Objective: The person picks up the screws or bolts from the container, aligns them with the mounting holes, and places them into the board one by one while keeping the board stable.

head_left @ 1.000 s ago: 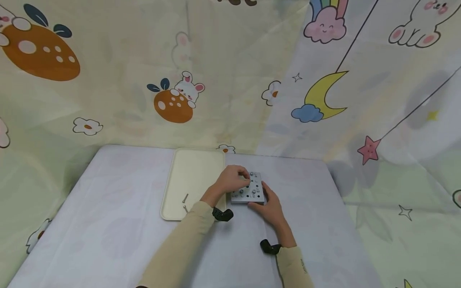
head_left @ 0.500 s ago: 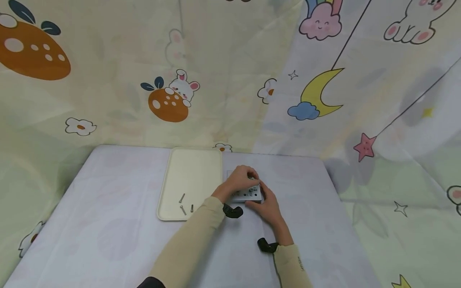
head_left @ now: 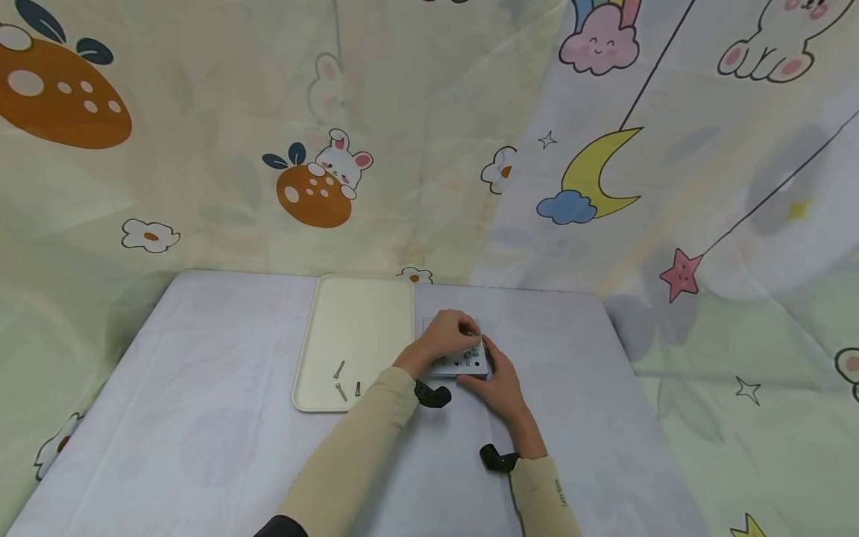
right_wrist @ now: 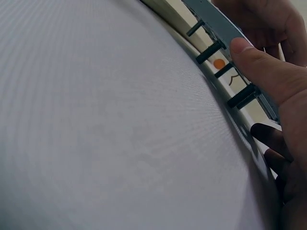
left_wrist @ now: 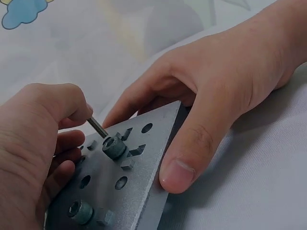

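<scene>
A grey metal plate with round holes and small slots has socket head bolts standing in it. My right hand grips its right edge, thumb on the near side. The left hand reaches over the plate and pinches a thin threaded screw between thumb and forefinger. The screw's lower end meets the far bolt's socket head in the left wrist view; its upper end is hidden in the fingers. Below the plate, threaded bolt ends stick out in the right wrist view.
Left of the plate lies a cream tray with three small screws near its front. A white cloth covers the table, and a printed curtain hangs behind it.
Since a second ago my left hand has moved right across the plate, toward the right hand. Over the last half second both hands have stayed nearly still. The head view has shifted slightly.
</scene>
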### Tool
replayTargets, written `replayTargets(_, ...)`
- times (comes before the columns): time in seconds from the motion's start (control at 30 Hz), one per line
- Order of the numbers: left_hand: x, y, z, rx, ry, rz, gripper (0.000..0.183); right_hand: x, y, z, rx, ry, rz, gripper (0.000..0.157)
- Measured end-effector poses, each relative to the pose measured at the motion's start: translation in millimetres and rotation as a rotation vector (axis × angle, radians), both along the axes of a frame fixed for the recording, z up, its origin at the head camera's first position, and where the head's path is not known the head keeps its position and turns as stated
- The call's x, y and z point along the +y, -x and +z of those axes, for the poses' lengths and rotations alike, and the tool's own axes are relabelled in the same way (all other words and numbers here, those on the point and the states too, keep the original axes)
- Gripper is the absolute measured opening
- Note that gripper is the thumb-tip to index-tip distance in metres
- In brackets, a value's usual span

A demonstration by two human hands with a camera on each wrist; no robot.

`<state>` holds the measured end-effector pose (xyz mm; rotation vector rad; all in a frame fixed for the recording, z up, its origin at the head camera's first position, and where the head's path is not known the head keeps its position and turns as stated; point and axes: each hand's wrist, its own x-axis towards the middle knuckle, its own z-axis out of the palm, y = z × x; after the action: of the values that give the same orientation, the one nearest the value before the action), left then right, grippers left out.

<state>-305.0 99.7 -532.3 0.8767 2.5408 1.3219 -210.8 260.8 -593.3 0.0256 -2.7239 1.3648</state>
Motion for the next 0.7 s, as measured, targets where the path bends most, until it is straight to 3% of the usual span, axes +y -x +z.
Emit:
replayTargets(0.27,-2.1,-0.4,-0.1,0.026,-0.01,-0.014,0.01,-0.4,-1.0,2.0,-0.016,-0.005,-0.009,0.106)
replayTargets(0.7,-4.7,4.4,-4.2,-0.012,0.013,-0.038,0.014,-3.1,-3.3,7.4,-0.035,0.011,-0.011,0.105)
